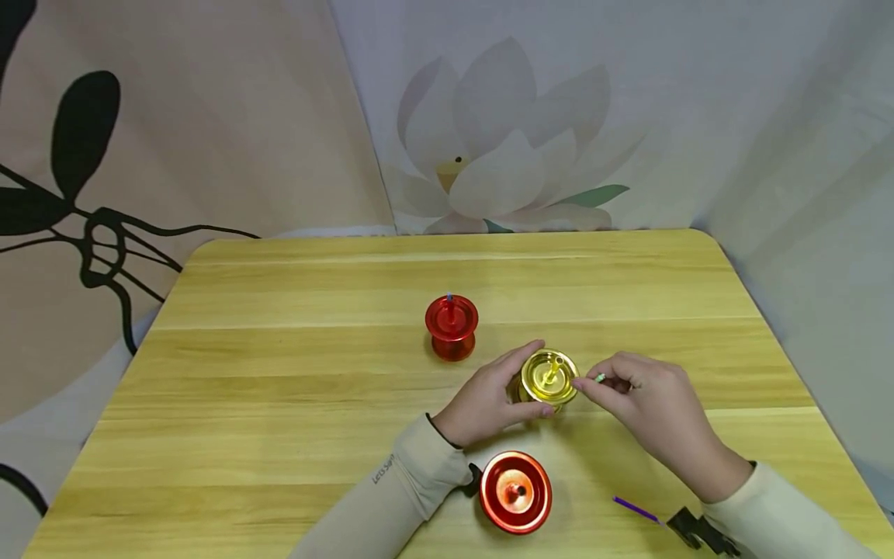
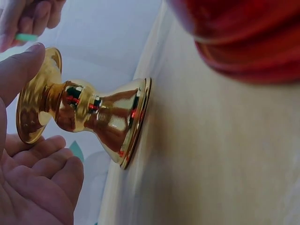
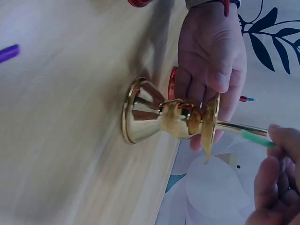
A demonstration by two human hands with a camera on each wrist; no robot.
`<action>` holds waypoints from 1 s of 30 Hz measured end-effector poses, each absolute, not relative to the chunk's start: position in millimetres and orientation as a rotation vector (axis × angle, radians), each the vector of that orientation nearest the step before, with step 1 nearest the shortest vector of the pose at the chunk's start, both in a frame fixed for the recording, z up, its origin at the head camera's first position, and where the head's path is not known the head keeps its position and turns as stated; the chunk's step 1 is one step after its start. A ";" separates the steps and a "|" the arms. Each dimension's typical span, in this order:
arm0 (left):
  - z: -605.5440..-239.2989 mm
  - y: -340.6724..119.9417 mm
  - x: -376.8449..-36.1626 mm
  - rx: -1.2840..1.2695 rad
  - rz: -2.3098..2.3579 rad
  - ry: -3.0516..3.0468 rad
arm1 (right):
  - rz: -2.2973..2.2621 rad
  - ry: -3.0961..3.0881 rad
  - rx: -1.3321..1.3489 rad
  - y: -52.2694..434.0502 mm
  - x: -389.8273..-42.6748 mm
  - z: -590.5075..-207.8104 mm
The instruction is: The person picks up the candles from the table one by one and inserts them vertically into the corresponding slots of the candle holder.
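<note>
A gold candle holder (image 1: 538, 378) with a wide dish and a thin upright tube stands on the wooden table. My left hand (image 1: 485, 402) curves round it from the left, the thumb on the near side and the fingers on the far side; in the left wrist view the thumb touches the dish rim. Between thumb and fingertips my right hand (image 1: 653, 404) pinches a thin green candle (image 3: 257, 138). In the right wrist view the green candle's end is beside the holder's tube (image 3: 236, 127), slanted; whether they touch I cannot tell.
Behind the gold holder stands a red candle holder (image 1: 452, 320) with a blue tip in its tube. Another red candle holder (image 1: 516, 492) is in front, close to the left wrist. A thin purple candle (image 1: 634, 508) lies near the right sleeve. Printed curtains hang behind the table.
</note>
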State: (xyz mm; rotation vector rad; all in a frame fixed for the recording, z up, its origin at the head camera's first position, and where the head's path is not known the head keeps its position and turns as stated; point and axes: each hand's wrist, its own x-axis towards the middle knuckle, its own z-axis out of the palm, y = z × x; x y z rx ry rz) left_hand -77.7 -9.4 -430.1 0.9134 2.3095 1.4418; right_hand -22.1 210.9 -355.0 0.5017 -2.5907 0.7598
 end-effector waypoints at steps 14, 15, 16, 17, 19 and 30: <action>-429.5 -11.1 -76.4 0.912 1.443 2.305 | 0.773 -2.478 0.547 197.4 -37.8 -341.1; -429.4 -11.2 -76.4 0.914 1.441 2.307 | 0.768 -2.469 0.554 196.7 -39.1 -340.3; -429.3 -11.2 -76.5 0.915 1.439 2.310 | 0.761 -2.462 0.558 196.0 -40.4 -339.5; -429.3 -11.3 -76.5 0.915 1.438 2.311 | 0.756 -2.453 0.562 195.4 -41.8 -338.8; -429.2 -11.3 -76.6 0.918 1.436 2.315 | 0.749 -2.441 0.571 194.3 -44.3 -338.0; -429.4 -11.0 -76.5 0.908 1.423 2.321 | 0.762 -2.480 0.545 189.6 -50.1 -339.5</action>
